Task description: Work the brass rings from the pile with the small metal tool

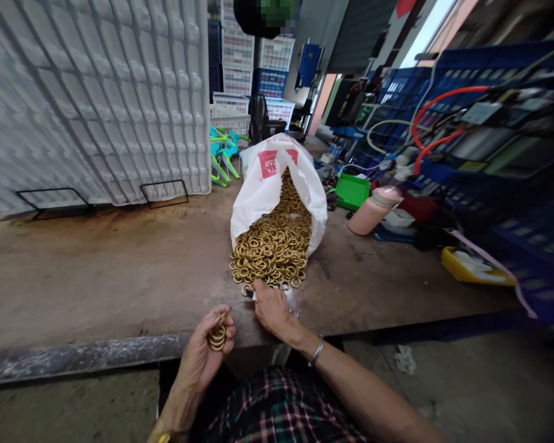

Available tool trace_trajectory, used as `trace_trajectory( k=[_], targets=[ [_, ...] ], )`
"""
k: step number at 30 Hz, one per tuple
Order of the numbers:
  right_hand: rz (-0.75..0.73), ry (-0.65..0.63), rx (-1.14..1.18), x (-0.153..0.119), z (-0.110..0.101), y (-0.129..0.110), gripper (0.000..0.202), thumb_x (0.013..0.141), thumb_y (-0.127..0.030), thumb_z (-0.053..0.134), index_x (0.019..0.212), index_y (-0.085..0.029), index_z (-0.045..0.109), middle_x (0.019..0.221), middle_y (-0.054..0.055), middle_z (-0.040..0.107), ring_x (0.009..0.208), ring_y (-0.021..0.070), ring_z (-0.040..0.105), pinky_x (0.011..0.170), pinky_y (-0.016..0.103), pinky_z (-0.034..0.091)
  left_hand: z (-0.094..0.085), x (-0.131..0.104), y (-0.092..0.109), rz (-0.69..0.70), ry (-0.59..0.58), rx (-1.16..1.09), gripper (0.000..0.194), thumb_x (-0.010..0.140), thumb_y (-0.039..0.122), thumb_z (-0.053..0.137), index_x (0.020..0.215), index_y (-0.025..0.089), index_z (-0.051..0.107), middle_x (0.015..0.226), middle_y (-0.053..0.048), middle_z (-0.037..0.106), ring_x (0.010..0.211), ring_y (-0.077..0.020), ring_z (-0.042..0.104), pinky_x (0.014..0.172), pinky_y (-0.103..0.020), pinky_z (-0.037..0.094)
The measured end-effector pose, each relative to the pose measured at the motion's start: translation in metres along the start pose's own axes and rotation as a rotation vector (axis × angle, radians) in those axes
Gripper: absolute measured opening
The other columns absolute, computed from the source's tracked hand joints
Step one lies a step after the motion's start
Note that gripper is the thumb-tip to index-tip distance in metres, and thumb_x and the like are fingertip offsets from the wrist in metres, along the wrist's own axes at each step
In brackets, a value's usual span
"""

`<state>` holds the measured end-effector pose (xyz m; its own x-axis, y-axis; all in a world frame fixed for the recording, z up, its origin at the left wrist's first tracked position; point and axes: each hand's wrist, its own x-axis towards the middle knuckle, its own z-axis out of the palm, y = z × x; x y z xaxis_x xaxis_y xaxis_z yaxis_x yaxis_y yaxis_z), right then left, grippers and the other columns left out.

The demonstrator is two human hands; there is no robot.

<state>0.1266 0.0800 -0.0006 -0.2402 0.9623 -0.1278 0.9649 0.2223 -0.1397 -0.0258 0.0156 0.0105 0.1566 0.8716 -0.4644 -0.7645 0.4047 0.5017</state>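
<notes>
A white plastic bag (258, 200) with red print lies open on the table (133, 277), and many brass-coloured rings (272, 246) spill from its mouth toward the near edge. My left hand (212, 338), palm up near that edge, has its fingers curled around several rings. At the front of the pile, my right hand (273, 311) is closed on a small tool with a dark tip, mostly hidden by the fingers. A few loose rings lie just beyond its fingertips.
Tall white ribbed panels (166, 111) stand at the left on black wire stands. Right of the bag are a green tray (352, 192), a pink bottle (373, 211) and a yellow tray (477, 269). Stacked crates (237, 55) stand behind, near a person's dark-clad part at the top.
</notes>
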Motion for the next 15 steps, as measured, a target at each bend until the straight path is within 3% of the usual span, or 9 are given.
trace_trajectory(
  k=[6,10,15],
  targets=[
    [-0.123,0.076,0.335,-0.009,-0.001,0.012,0.023,0.078,-0.012,0.040,0.099,-0.018,0.046,0.076,0.004,0.061,0.069,0.0162,0.057,0.061,0.024,0.034,0.000,0.008,-0.002,-0.015,0.177,0.011,0.015,0.066,0.018,0.066,0.072,0.014,0.053,0.071,-0.003,0.064,0.062,-0.0135,0.061,0.044,-0.018,0.042],
    [-0.161,0.003,0.764,-0.018,-0.011,0.009,0.013,0.086,-0.021,0.034,0.085,-0.019,0.047,0.063,-0.002,0.055,0.060,0.0119,0.053,0.059,0.022,0.036,0.009,0.012,-0.007,0.065,0.052,0.109,0.022,0.065,0.024,0.069,0.073,0.016,0.050,0.061,0.004,0.056,0.052,-0.0078,0.053,0.040,-0.015,0.037],
    [-0.170,-0.147,1.028,-0.021,-0.019,0.005,0.012,0.083,-0.027,0.040,0.078,-0.019,0.046,0.058,-0.005,0.053,0.049,0.0082,0.043,0.049,0.019,0.033,0.015,0.016,-0.015,0.177,0.067,0.352,0.035,0.066,0.037,0.068,0.089,0.016,0.052,0.056,0.007,0.050,0.043,-0.0043,0.041,0.036,-0.014,0.028]
  ],
)
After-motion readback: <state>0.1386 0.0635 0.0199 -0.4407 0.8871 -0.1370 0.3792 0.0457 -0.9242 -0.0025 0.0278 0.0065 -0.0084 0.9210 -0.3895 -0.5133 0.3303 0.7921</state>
